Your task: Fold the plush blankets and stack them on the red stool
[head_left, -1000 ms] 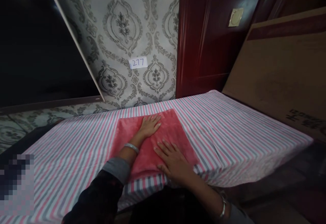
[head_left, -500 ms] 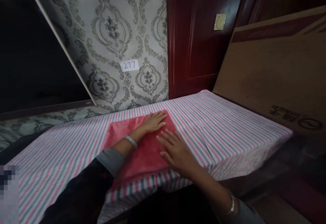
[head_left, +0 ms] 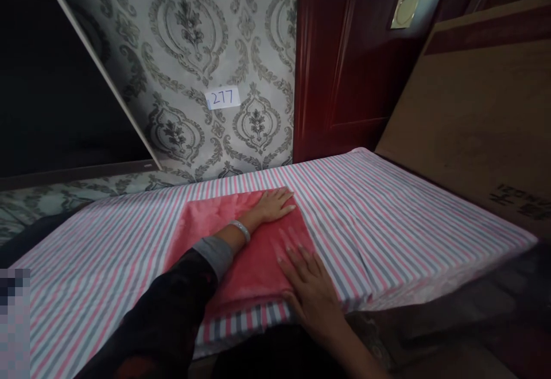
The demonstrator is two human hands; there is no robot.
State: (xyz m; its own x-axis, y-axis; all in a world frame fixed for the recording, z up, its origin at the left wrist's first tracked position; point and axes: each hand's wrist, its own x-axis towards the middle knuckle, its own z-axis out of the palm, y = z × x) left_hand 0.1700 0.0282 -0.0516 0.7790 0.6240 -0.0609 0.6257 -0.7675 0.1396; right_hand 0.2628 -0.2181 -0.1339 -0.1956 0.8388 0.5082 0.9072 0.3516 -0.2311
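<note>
A rectangle of pinkish-red, plush-looking cloth (head_left: 253, 264) lies flat on a table with a striped tablecloth (head_left: 370, 212). Near the cloth's far right corner my left hand (head_left: 274, 204) rests palm down, fingers spread. My right hand (head_left: 312, 287) lies closer to me over the cloth's right edge, its fingers stretched out and touching the surface. Neither hand grips anything. My left forearm hides part of the cloth's left side and near edge. Whether the cloth is folded or a cover of some kind, I cannot tell.
A large dark screen (head_left: 64, 80) stands at the back left against patterned wallpaper. A label reading 277 (head_left: 222, 97) is stuck on the wall. To the right, a big cardboard box (head_left: 469, 103) leans by a dark red wooden panel (head_left: 336, 63).
My right hand has slid toward me along the cloth's right side. My left hand stays at the far right corner. The camera view has shifted slightly.
</note>
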